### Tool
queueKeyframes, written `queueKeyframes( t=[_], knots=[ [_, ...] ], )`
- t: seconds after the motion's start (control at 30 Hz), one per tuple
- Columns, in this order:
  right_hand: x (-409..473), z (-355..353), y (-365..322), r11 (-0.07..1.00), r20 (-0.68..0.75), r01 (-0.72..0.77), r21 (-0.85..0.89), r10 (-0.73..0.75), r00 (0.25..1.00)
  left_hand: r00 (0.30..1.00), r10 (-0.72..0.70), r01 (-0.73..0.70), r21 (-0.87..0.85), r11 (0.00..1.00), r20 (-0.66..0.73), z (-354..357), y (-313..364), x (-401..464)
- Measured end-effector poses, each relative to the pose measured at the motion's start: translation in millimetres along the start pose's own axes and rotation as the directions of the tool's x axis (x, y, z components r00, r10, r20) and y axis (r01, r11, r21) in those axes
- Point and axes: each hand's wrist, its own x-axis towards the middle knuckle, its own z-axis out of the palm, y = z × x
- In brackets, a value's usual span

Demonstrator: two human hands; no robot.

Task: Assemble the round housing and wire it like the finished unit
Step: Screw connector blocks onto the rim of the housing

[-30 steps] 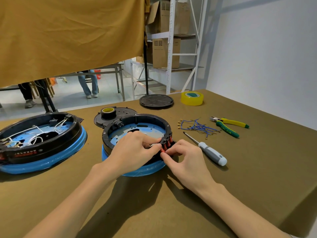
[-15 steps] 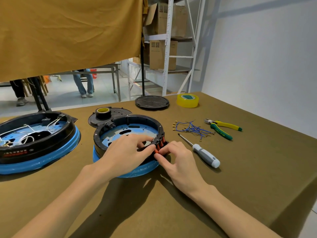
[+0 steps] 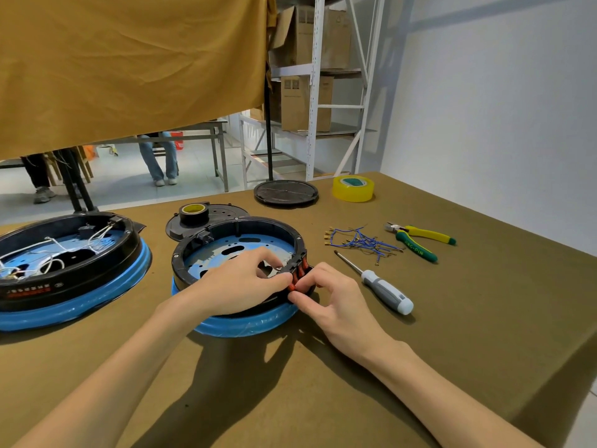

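A round black housing with a blue base and a blue inner plate sits at the table's middle. At its near right rim is a black switch block with red buttons. My left hand reaches over the rim and pinches that block from the inside. My right hand pinches it from the outside, fingers curled round the red parts. The finished unit, with white wires inside, lies at the far left. Blue wires with gold terminals lie in a loose pile to the right.
A grey-handled screwdriver lies right of my right hand, yellow-green cutters beyond it. A black plate carrying a dark tape roll, a round black lid and yellow tape sit toward the far edge. The table's right edge drops off nearby.
Both hands stay on the red-buttoned switch block at the rim, with only small finger shifts. The view has drifted slightly.
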Motion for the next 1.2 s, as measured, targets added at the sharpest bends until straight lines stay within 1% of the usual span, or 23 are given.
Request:
queueKeyframes(
  t=[0.13, 0.23, 0.33, 0.4, 0.6, 0.8, 0.87, 1.03, 1.2],
  knots=[
    [0.8, 0.2, -0.5, 1.000, 0.006, 0.000, 0.007, 0.000, 1.000, 0.999, -0.039, 0.039, 0.017, 0.999, 0.017, -0.1, 1.8, 5.3],
    [1.0, 0.6, -0.6, 1.000, 0.008, 0.000, 0.020, -0.001, 1.000, 1.000, -0.020, 0.020, 0.019, 1.000, 0.003, -0.7, 1.4, 7.1],
    [1.0, 2.1, -0.6, 1.000, 0.020, 0.002, 0.019, -0.003, 1.000, 0.999, 0.001, 0.002, 0.080, 0.997, -0.034, -1.0, 1.3, 5.9],
    [1.3, 2.8, -1.1, 1.000, 0.021, 0.006, 0.010, -0.006, 1.000, 0.998, 0.016, -0.010, 0.089, 0.996, -0.060, -0.7, 1.2, 5.3],
    [1.8, 0.8, -1.9, 1.000, 0.011, -0.004, 0.017, 0.004, 1.000, 0.990, 0.043, -0.037, 0.045, 0.998, -0.131, -0.8, -1.2, 5.7],
    [3.0, 0.4, 1.2, 0.999, 0.027, -0.023, 0.034, 0.022, 0.999, 0.980, 0.117, -0.123, -0.027, 0.992, -0.161, -0.8, -7.3, 2.7],
    [3.6, -1.0, 2.9, 0.999, 0.050, -0.026, 0.038, 0.024, 0.998, 0.976, 0.141, -0.150, -0.044, 0.988, -0.164, -0.4, -9.4, 1.8],
    [7.3, -5.9, 3.1, 0.988, 0.085, -0.081, 0.134, 0.070, 0.994, 0.969, 0.175, -0.193, -0.093, 0.977, -0.172, 3.5, -14.4, 0.6],
    [5.0, -3.2, 2.1, 0.991, 0.082, -0.036, 0.128, 0.026, 0.996, 0.974, 0.185, -0.197, -0.087, 0.977, -0.129, 1.9, -17.4, 1.1]
  ],
)
